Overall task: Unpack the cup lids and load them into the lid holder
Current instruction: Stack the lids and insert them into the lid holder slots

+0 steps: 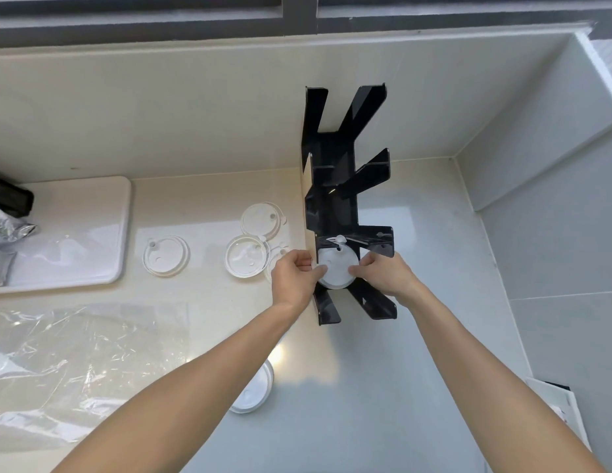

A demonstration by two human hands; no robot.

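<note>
A tall black lid holder with slanted arms stands on the counter against the back wall. In its nearest slot sits a stack of white cup lids. My left hand pinches the stack's left rim and my right hand grips its right rim. Loose clear lids lie on the counter to the left: one alone, a pile next to my left hand, another behind it. One more lid lies partly hidden under my left forearm.
Crumpled clear plastic wrapping covers the counter at the near left. A white tray at the left holds a foil bag and a black object. A grey side wall closes the right side.
</note>
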